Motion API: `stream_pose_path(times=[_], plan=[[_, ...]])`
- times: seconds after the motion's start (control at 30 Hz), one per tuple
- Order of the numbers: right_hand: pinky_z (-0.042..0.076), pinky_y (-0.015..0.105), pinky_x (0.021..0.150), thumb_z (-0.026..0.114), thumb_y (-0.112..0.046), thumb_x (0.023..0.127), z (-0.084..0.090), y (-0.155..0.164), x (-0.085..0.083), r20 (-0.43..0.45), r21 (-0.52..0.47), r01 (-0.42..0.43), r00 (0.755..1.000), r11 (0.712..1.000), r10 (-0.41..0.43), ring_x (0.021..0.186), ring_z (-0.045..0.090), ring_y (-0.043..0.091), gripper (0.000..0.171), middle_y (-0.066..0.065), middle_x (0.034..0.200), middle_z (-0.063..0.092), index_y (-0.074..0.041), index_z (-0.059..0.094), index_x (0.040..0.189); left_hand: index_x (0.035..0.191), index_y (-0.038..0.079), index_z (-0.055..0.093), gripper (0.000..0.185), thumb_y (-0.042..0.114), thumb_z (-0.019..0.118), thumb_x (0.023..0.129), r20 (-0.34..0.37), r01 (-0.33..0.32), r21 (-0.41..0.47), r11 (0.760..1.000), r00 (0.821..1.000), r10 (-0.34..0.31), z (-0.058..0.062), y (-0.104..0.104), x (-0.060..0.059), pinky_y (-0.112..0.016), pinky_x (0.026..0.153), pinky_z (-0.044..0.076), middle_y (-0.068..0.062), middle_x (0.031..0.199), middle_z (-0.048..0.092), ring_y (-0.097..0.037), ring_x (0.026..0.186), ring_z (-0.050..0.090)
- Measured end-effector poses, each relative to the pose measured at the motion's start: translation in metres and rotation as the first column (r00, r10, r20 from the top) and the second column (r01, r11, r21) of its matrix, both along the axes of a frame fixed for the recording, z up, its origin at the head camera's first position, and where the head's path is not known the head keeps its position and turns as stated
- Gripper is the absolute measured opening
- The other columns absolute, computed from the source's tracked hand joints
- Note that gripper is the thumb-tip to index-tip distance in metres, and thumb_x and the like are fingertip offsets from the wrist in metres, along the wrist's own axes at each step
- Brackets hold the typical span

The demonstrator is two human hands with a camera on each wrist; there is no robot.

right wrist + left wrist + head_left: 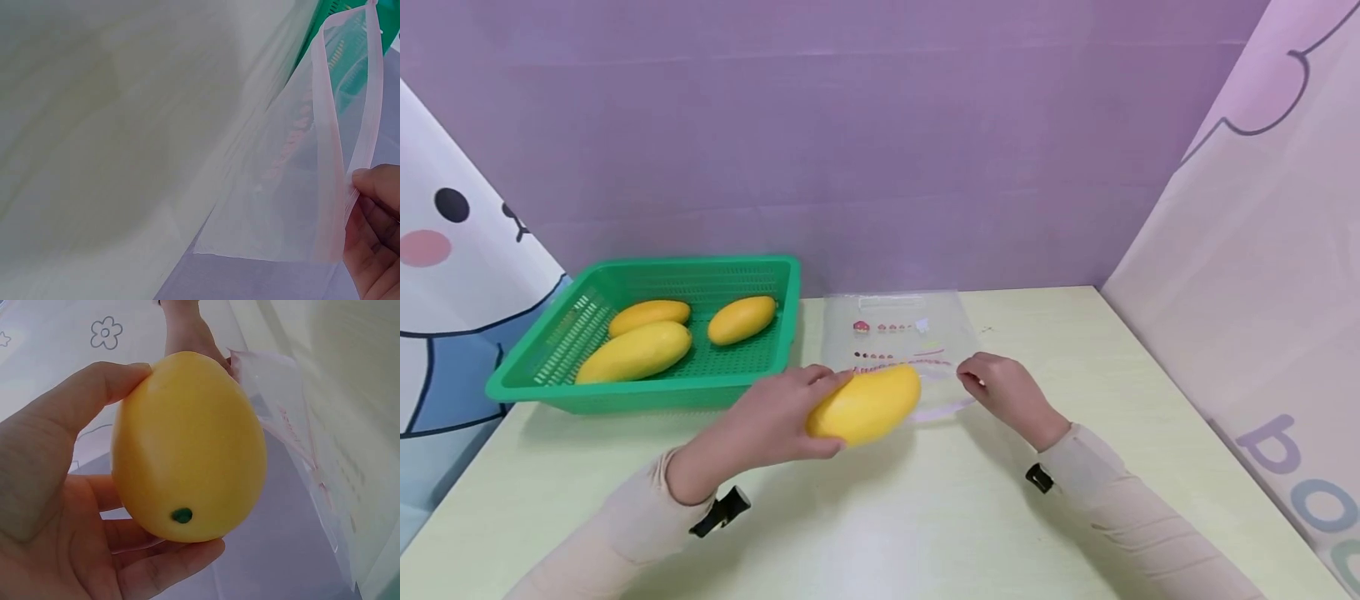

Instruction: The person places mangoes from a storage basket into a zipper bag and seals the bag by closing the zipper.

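Note:
A yellow mango (872, 404) is gripped in my left hand (775, 417), in front of the green basket's right corner. The left wrist view shows the mango (190, 444) end-on with a green stem spot, thumb on one side and fingers on the other. My right hand (1009, 396) pinches the rim of a clear zip bag (891, 312) with printed pictures. In the right wrist view the bag (269, 212) has its pink-edged mouth parted, and thumb and finger hold one edge. The held mango is near the bag's mouth and hides part of it in the head view.
A green plastic basket (647, 392) stands at the back left. Inside lie a large mango (636, 352), a mango behind it (649, 316) and another mango (742, 320) to the right. A purple backdrop (880, 167) rises behind the pale table (925, 517), with printed cloth panels at both sides.

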State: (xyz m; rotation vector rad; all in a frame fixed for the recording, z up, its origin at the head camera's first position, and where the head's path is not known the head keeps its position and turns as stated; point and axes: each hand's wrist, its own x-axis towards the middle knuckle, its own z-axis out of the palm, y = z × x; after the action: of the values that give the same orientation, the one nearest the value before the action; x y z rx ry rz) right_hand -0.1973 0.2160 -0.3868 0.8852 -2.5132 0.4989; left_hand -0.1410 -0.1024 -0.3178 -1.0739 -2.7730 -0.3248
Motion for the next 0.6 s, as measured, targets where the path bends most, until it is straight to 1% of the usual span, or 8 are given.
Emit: stream_pose_path(times=[0.07, 0.17, 0.3, 0.5, 0.6], plan=[[0.051, 0.025, 0.061, 0.067, 0.007, 0.079, 0.0, -0.001, 0.0, -0.001, 0.0, 0.003, 1.0, 1.0, -0.003, 0.066, 0.057, 0.011, 0.01, 0.003, 0.077, 0.065, -0.003, 0.068, 0.081, 0.133, 0.01, 0.054, 0.071, 0.042, 0.075, 0.072, -0.002, 0.002, -0.004, 1.0, 1.0, -0.002, -0.001, 0.002, 0.001, -0.022, 0.058, 0.041, -0.004, 0.109, 0.062, -0.014, 0.08, 0.054], [0.051, 0.025, 0.06, 0.067, 0.007, 0.079, 0.0, -0.001, 0.0, -0.007, -0.003, 0.005, 1.0, 1.0, -0.005, 0.065, 0.056, 0.011, 0.01, 0.002, 0.076, 0.065, -0.003, 0.068, 0.08, 0.131, 0.008, 0.055, 0.071, 0.04, 0.075, 0.072, -0.003, 0.023, -0.001, 1.0, 1.0, -0.023, -0.002, 0.004, 0.002, -0.023, 0.058, 0.042, -0.005, 0.108, 0.063, -0.015, 0.078, 0.054], [0.05, 0.024, 0.06, 0.066, 0.007, 0.08, 0.0, -0.001, 0.0, -0.007, -0.006, 0.0, 1.0, 1.0, 0.0, 0.065, 0.055, 0.011, 0.01, 0.002, 0.076, 0.065, -0.003, 0.068, 0.08, 0.13, 0.006, 0.056, 0.07, 0.04, 0.075, 0.072, 0.004, 0.046, -0.005, 0.999, 0.999, -0.046, -0.007, 0.008, 0.003, -0.025, 0.061, 0.044, -0.007, 0.107, 0.064, -0.016, 0.079, 0.056], [0.051, 0.024, 0.06, 0.066, 0.007, 0.08, -0.002, -0.001, -0.001, 0.002, -0.007, -0.003, 1.0, 1.0, 0.003, 0.065, 0.055, 0.01, 0.01, 0.002, 0.076, 0.064, -0.003, 0.068, 0.08, 0.13, 0.007, 0.056, 0.07, 0.043, 0.074, 0.073, 0.017, 0.046, -0.024, 0.999, 0.999, -0.046, -0.014, 0.014, 0.004, -0.026, 0.062, 0.046, -0.008, 0.109, 0.063, -0.017, 0.084, 0.059], [0.051, 0.025, 0.061, 0.066, 0.006, 0.08, -0.001, -0.001, 0.0, 0.003, -0.009, 0.006, 1.0, 1.0, -0.006, 0.065, 0.054, 0.011, 0.01, 0.002, 0.075, 0.064, -0.003, 0.068, 0.08, 0.13, 0.008, 0.055, 0.07, 0.045, 0.073, 0.073, 0.02, 0.037, -0.026, 0.999, 0.999, -0.037, -0.016, 0.017, 0.005, -0.025, 0.06, 0.045, -0.007, 0.11, 0.063, -0.017, 0.084, 0.059]])
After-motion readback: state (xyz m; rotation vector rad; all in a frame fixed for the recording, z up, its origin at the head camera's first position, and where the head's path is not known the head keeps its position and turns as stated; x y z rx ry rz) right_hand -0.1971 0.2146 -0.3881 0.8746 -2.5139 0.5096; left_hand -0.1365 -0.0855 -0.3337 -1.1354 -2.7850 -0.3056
